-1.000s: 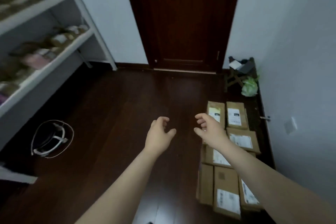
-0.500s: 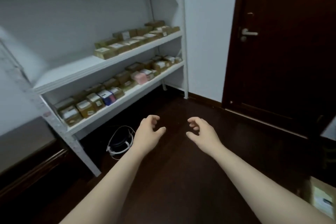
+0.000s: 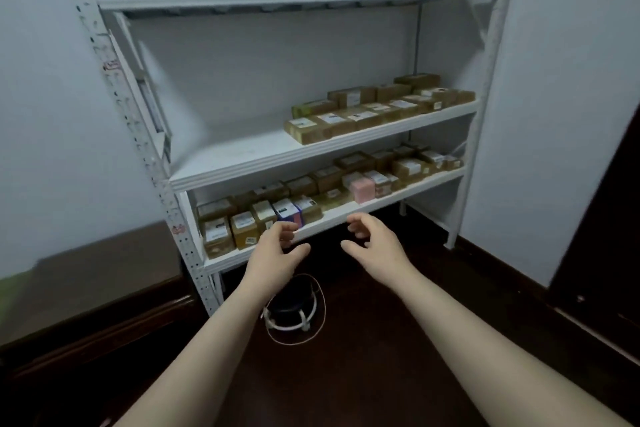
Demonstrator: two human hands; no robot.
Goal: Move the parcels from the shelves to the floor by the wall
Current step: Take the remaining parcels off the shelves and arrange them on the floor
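Note:
A white metal shelf rack (image 3: pixel 277 149) stands against the wall ahead. Its middle shelf carries several brown cardboard parcels (image 3: pixel 367 111) toward the right. The lower shelf (image 3: pixel 346 215) is packed with small parcels, among them a pink box (image 3: pixel 362 189) and a blue-and-white box (image 3: pixel 287 211). My left hand (image 3: pixel 277 253) and my right hand (image 3: pixel 375 246) hover side by side just in front of the lower shelf's edge, fingers loosely curled, holding nothing.
A dark round object with a white cable (image 3: pixel 294 308) lies on the dark wooden floor below my hands. A low dark wooden cabinet (image 3: pixel 90 288) stands to the left of the rack. A dark door (image 3: pixel 609 218) is at the right edge.
The view has swung left from the door and the floor parcels to face the rack. Both empty hands have come up close to the lower shelf.

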